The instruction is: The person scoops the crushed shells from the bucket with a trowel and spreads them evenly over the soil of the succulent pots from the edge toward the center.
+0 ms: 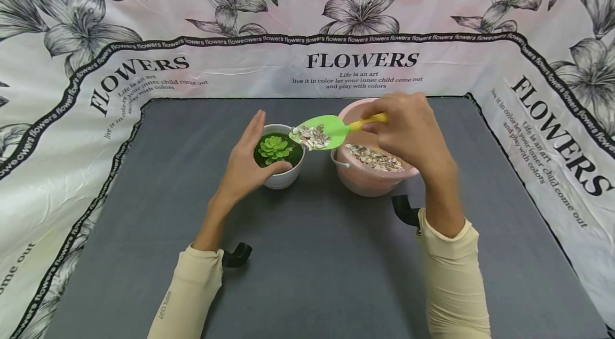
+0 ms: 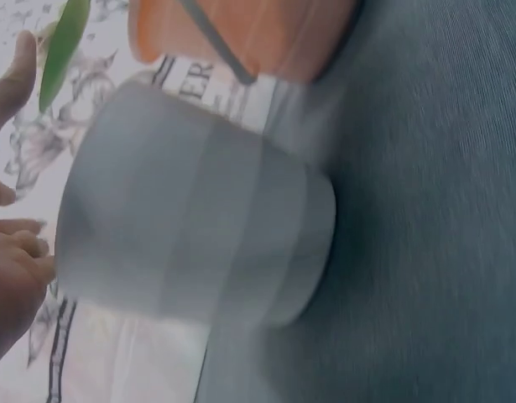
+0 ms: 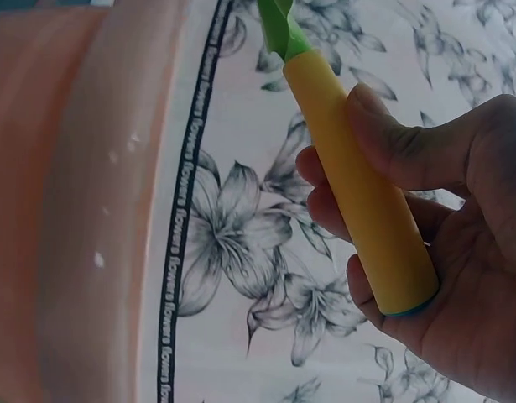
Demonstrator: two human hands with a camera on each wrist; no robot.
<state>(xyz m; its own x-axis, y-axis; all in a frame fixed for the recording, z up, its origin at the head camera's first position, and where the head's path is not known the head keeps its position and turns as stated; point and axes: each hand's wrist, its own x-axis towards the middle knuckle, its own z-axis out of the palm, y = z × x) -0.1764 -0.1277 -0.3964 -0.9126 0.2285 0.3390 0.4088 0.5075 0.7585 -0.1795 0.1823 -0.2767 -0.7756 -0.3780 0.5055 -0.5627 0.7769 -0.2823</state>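
Note:
My right hand (image 1: 408,128) grips the yellow handle (image 3: 358,185) of a small garden trowel. Its green blade (image 1: 334,131) carries a heap of small pebbles (image 1: 311,136), and the tip overlaps the right rim of a white plant pot (image 1: 281,181) in the head view. Inside that pot grows a green succulent (image 1: 274,149). My left hand (image 1: 247,165) is at the pot's left side, fingers straight and thumb stretched along the near rim. In the left wrist view the grey-white pot wall (image 2: 199,210) stands upright on the cloth, with fingertips right at the rim.
A pink bucket (image 1: 367,184) with a handle stands right of the pot, with more pebbles (image 1: 375,158) inside. Dark grey cloth (image 1: 307,275) covers the table. A white flower-printed border (image 1: 259,66) runs behind it. Black curved pieces (image 1: 237,255) stick out at both wrists.

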